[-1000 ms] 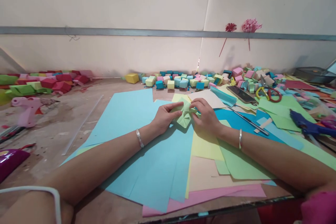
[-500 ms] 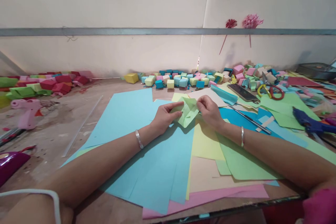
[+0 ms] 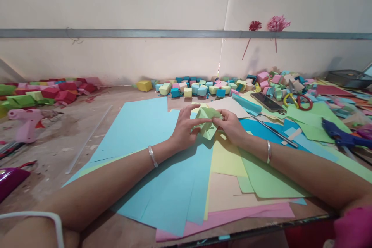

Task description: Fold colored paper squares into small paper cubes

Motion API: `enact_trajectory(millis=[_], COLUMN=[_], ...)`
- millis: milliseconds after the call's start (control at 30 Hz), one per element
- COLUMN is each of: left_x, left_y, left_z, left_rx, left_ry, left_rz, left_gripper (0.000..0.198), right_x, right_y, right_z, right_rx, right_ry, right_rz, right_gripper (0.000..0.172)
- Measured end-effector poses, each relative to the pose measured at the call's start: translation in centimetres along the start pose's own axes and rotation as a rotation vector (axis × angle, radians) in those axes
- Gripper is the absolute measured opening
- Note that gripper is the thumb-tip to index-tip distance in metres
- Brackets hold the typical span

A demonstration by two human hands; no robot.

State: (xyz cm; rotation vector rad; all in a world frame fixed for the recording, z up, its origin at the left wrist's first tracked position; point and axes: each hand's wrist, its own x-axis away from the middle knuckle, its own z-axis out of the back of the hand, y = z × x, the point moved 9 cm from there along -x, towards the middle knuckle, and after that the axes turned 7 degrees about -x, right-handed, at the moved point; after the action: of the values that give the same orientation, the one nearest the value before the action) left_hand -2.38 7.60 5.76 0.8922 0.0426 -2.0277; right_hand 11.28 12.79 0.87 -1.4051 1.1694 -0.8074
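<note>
Left hand (image 3: 186, 128) shifted, index now across your folded green paper (image 3: 207, 131); its grip, can't tell. Your right hand (image 3: 231, 124) pinches the right edge; folding seems unfinished.

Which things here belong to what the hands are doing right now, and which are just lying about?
In use:
- folded light-green paper, held by the left hand and right hand

Apparently just lying about:
- pink glue gun
- blue glue gun
- phone
- pen
- scissors
- paper blocks

Unclear: light-blue sheets, possibly stock.
</note>
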Motion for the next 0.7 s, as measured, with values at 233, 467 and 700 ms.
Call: enact_trajectory(millis=[233,467,700], left_x=[0.3,0.0,0.5], left_y=[1.7,0.2,-6.0], left_z=[0.7,1.5,-0.4], left_rx=[-0.244,-0.145,0.456], left_ry=[0.054,0.098,0.122], left_rz=[-0.115,0.004,0.520], left_gripper=[0.015,0.006,0.032], right_x=[-0.1,-0.8,-0.5], right_y=[-0.8,-0.8,-0.4], right_z=[1.0,3.5,2.6], right_rx=[0.027,-0.102,-0.131], right_ry=[0.102,0.270,0.222], right_rz=[0.063,0.098,0.068], right_gripper=[0.027,0.023,0.025])
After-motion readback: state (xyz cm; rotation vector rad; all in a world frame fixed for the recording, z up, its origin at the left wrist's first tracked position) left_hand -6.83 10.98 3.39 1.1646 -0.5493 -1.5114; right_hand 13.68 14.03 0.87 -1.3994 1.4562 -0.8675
